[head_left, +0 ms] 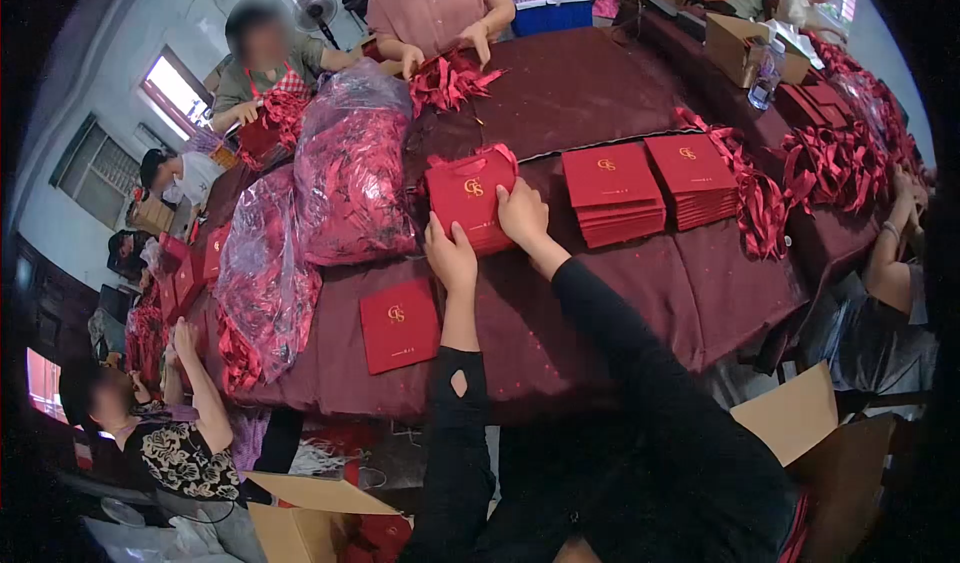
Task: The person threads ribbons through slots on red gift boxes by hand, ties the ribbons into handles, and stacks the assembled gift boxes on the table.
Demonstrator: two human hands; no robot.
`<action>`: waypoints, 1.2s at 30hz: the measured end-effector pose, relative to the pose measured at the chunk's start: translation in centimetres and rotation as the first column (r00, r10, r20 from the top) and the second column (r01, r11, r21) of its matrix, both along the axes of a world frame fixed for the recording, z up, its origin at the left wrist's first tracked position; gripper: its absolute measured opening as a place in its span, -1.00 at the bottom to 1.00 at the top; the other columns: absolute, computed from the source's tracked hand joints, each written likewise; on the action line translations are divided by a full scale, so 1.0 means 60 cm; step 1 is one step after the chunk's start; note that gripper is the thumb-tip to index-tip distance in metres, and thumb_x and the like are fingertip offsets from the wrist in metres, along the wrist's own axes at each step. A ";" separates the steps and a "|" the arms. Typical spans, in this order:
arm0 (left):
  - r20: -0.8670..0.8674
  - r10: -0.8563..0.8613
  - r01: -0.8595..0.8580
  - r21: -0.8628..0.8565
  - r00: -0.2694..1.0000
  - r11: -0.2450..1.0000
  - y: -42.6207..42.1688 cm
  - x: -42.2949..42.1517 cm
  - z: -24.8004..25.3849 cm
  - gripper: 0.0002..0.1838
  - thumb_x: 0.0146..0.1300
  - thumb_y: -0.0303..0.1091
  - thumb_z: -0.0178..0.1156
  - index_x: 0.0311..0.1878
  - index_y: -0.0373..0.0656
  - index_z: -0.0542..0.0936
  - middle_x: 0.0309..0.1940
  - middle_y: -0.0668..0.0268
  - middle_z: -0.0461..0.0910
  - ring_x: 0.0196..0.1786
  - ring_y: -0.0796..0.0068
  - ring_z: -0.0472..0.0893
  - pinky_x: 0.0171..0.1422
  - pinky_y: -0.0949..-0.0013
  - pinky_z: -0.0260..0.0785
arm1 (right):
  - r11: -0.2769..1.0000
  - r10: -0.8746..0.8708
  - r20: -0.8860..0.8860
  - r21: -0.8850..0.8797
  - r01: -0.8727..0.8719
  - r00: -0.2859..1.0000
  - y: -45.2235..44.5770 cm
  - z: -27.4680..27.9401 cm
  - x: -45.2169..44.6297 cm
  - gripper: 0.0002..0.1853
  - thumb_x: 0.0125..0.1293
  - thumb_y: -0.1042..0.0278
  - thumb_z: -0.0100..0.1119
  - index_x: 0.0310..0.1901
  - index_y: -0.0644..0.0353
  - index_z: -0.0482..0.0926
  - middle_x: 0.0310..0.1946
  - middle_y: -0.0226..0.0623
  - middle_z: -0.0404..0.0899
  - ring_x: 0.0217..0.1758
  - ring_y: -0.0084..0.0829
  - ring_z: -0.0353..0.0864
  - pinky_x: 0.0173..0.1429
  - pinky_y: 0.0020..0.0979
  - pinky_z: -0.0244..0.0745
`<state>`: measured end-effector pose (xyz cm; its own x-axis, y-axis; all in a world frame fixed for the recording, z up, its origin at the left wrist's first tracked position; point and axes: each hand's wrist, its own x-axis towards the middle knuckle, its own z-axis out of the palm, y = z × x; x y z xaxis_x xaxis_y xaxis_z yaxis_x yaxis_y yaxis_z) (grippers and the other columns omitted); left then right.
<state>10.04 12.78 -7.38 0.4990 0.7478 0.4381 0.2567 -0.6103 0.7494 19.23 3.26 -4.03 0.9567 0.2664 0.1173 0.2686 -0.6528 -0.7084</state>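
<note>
Maroon-draped tabletop [590, 83] spans the scene. Far side, a co-worker in a pink shirt [425, 8] handles red ribbons [455, 85]. Left side: far clear plastic bag [355, 173] and near clear plastic bag [265, 273], both stuffed with red ribbon-like stuff, likely pushed left to leave working room. Right of the hands, left stack of red gift bags [613, 191] and right stack of red gift bags [700, 178], side by side, flat and squared up, probably to save space and keep count easy. Ribbon heap [762, 213] spills just right of them.

Held red gift bag [470, 208] is mid-tabletop, between far plastic bag and left stack; one piece or several, can't tell. Red ribbon at its far edge. Lone red gift bag [398, 331] lies flat, near and left, apart from the stacks.

Left hand [453, 256] grips the held bag's near-left corner; right hand [523, 215] grips its right edge, thumb on top. Two-sided grip presumably keeps it level and edges lined up. Gold monogram [473, 187] faces up, same as on both stacks.
</note>
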 end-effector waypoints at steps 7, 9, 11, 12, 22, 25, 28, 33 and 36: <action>-0.066 0.058 -0.055 0.047 0.996 0.997 0.005 0.004 -0.012 -0.47 0.28 -0.24 0.09 0.24 -0.39 0.37 0.14 -0.08 0.44 0.15 -0.05 0.45 0.26 0.09 0.28 | 0.998 -0.030 0.081 -0.048 0.034 0.996 0.004 -0.013 0.008 -0.50 0.36 -0.06 -0.05 0.00 0.30 0.44 0.05 0.00 0.51 0.13 -0.01 0.47 0.09 0.04 0.39; -0.047 0.057 -0.054 0.068 0.997 0.996 0.002 0.002 -0.003 -0.47 0.29 -0.25 0.07 0.25 -0.39 0.37 0.14 -0.09 0.44 0.15 -0.05 0.45 0.26 0.10 0.27 | 0.999 0.033 -0.101 0.021 -0.031 0.994 -0.002 -0.002 0.020 -0.41 0.37 -0.12 -0.08 0.10 0.32 0.41 0.07 -0.02 0.48 0.20 0.00 0.40 0.18 0.04 0.32; 0.034 0.027 -0.028 0.024 0.999 0.999 0.000 0.001 0.014 -0.49 0.33 -0.27 0.02 0.26 -0.38 0.36 0.15 -0.10 0.43 0.16 -0.08 0.44 0.27 0.08 0.26 | 0.996 0.046 -0.147 0.078 -0.035 0.988 -0.012 0.006 0.030 -0.32 0.34 -0.21 -0.06 0.14 0.34 0.39 0.07 0.02 0.49 0.20 0.02 0.42 0.19 0.00 0.34; 0.036 0.025 -0.026 0.029 0.999 0.999 -0.005 0.001 0.025 -0.49 0.33 -0.27 0.02 0.26 -0.38 0.36 0.15 -0.10 0.43 0.16 -0.08 0.44 0.27 0.08 0.26 | 0.975 0.097 -0.181 0.216 -0.057 0.979 -0.016 0.007 0.034 -0.30 0.32 -0.22 -0.03 0.14 0.36 0.39 0.07 0.06 0.49 0.18 0.03 0.45 0.19 -0.02 0.36; 0.046 0.065 -0.066 0.021 0.997 0.998 -0.018 -0.001 0.026 -0.40 0.37 -0.26 -0.04 0.38 -0.39 0.15 0.26 -0.20 0.30 0.29 -0.14 0.32 0.38 0.09 0.14 | 0.875 0.138 -0.166 0.482 -0.041 0.976 -0.017 0.000 0.032 -0.21 0.26 -0.19 0.08 0.18 0.49 0.32 0.11 0.23 0.45 0.19 0.07 0.45 0.24 -0.15 0.35; 0.054 0.064 -0.066 0.037 0.996 0.997 -0.015 -0.002 0.014 -0.41 0.37 -0.25 -0.03 0.38 -0.38 0.16 0.26 -0.18 0.31 0.29 -0.14 0.32 0.38 0.08 0.14 | 0.831 0.181 -0.140 0.552 -0.076 0.973 -0.016 -0.009 0.034 -0.21 0.27 -0.20 0.07 0.19 0.48 0.31 0.14 0.23 0.41 0.21 0.08 0.43 0.26 -0.16 0.34; 0.052 0.064 -0.066 0.034 0.997 0.997 -0.017 -0.001 0.017 -0.41 0.36 -0.24 -0.01 0.38 -0.33 0.18 0.25 -0.12 0.33 0.26 -0.13 0.35 0.35 0.06 0.17 | 0.830 0.157 -0.147 0.556 -0.050 0.977 -0.008 -0.020 0.041 -0.26 0.27 -0.14 0.10 0.19 0.46 0.32 0.14 0.20 0.42 0.19 0.09 0.44 0.24 -0.14 0.36; -0.101 0.205 -0.195 0.107 0.973 0.975 -0.019 -0.004 0.050 -0.41 0.24 -0.22 0.15 0.32 -0.19 0.31 0.19 -0.03 0.41 0.18 -0.06 0.43 0.24 0.01 0.27 | 0.904 0.161 -0.111 0.416 -0.101 0.981 -0.024 -0.001 0.042 -0.33 0.27 -0.01 0.16 0.16 0.46 0.32 0.08 0.15 0.45 0.14 0.08 0.48 0.18 -0.11 0.40; -0.070 0.104 -0.082 0.267 0.992 0.960 0.015 0.013 0.053 -0.44 0.23 -0.23 0.15 0.30 -0.16 0.35 0.18 -0.02 0.43 0.18 -0.07 0.43 0.23 0.01 0.29 | 0.929 0.141 -0.042 0.350 -0.117 0.989 -0.013 0.016 0.058 -0.36 0.26 0.03 0.17 0.15 0.44 0.32 0.06 0.14 0.46 0.13 0.07 0.48 0.17 -0.10 0.41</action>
<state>10.80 13.69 -4.21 0.4753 0.6568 0.5854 0.3762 -0.7532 0.5396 22.72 2.50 -3.08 0.9255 0.3421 0.1627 0.2796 -0.3272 -0.9027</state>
